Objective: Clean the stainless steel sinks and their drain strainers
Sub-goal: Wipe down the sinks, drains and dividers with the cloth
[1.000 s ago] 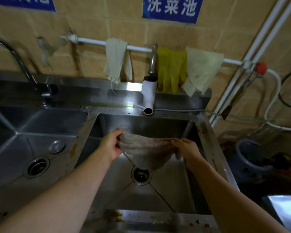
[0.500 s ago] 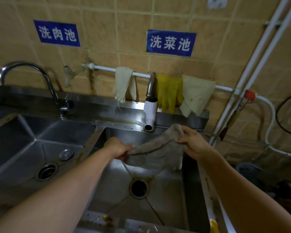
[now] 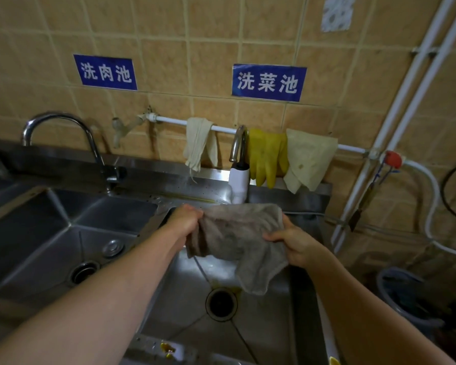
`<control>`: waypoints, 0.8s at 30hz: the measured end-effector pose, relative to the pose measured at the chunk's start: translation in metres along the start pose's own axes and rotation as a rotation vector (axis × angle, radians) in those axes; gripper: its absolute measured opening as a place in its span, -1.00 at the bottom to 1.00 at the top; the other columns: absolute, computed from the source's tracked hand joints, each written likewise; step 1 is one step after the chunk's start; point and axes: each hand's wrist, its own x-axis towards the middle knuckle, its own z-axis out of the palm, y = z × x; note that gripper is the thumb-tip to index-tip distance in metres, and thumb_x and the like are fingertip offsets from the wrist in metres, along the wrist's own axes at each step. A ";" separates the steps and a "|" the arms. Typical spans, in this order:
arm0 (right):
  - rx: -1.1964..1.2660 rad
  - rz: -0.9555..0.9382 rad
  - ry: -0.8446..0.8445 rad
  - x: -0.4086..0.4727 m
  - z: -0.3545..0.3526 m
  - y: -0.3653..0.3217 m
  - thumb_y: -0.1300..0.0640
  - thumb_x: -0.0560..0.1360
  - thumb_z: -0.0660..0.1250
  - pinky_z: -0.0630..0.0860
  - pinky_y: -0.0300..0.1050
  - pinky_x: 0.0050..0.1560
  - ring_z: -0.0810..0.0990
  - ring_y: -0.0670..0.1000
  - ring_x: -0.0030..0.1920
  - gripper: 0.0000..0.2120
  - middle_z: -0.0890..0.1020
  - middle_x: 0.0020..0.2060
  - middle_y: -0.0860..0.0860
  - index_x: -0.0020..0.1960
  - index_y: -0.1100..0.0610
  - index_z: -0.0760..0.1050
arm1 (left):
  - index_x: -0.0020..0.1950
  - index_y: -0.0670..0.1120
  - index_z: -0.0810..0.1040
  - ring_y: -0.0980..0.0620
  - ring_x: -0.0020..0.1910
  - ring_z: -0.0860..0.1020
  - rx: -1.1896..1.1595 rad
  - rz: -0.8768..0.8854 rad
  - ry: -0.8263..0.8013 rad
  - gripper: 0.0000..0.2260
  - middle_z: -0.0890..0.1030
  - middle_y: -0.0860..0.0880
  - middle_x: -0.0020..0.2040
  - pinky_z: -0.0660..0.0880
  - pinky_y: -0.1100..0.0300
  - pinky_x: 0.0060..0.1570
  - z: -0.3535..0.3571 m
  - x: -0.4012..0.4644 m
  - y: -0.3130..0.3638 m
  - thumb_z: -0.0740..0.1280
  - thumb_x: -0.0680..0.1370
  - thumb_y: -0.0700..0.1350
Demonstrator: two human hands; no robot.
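A grey-brown cloth point(image 3: 237, 238) hangs spread between my two hands above the right stainless steel sink point(image 3: 184, 301). My left hand point(image 3: 183, 219) grips its upper left edge in a fist. My right hand point(image 3: 291, 239) pinches its right edge, and a loose corner droops toward the open drain point(image 3: 221, 302), which has yellowish residue at its rim. The left sink point(image 3: 45, 233) holds its own drain point(image 3: 83, 271) and a round strainer plug point(image 3: 113, 247) lying on the basin floor beside it.
A white-bodied tap point(image 3: 238, 177) stands just behind the cloth; a curved chrome tap point(image 3: 63, 122) serves the left sink. Pale cloths point(image 3: 199, 143) and yellow rubber gloves point(image 3: 267, 156) hang on a wall pipe. A bucket point(image 3: 406, 296) sits on the floor at right. Food scraps point(image 3: 167, 347) lie on the front rim.
Both hands have raised the cloth and pulled it wider, up toward the tap's outlet. My view has tilted upward, showing more of the tiled wall and signs.
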 end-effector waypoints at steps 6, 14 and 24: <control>-0.052 0.067 0.250 -0.002 -0.012 0.003 0.52 0.50 0.18 0.56 -0.15 -0.50 0.60 0.01 -0.43 -0.58 0.53 -0.24 0.17 0.27 0.18 0.38 | -0.01 -0.11 0.41 -0.06 -0.21 0.52 -0.327 -0.069 0.102 -0.85 0.53 -0.17 -0.09 0.51 0.06 -0.21 -0.017 0.016 -0.002 0.26 0.53 -0.34; -0.405 -0.170 0.494 0.006 -0.001 -0.007 0.42 0.47 0.32 0.57 -0.05 -0.11 0.60 0.15 -0.14 -0.81 0.64 -0.12 0.16 0.02 0.26 0.62 | 0.21 0.12 0.49 -0.08 -0.01 0.54 -0.271 -0.017 0.025 -0.48 0.50 -0.06 0.06 0.52 0.08 -0.16 -0.031 0.032 -0.004 0.26 0.45 -0.45; -0.734 -0.256 0.527 0.019 -0.014 -0.013 0.20 0.57 0.25 0.37 -0.17 -0.25 0.52 -0.01 -0.21 -0.82 0.55 -0.27 0.01 -0.20 0.05 0.48 | -0.27 0.04 0.50 -0.03 -0.16 0.55 0.713 0.271 0.252 -0.87 0.58 -0.02 -0.19 0.39 0.19 -0.26 -0.038 0.047 -0.008 0.41 0.43 -0.10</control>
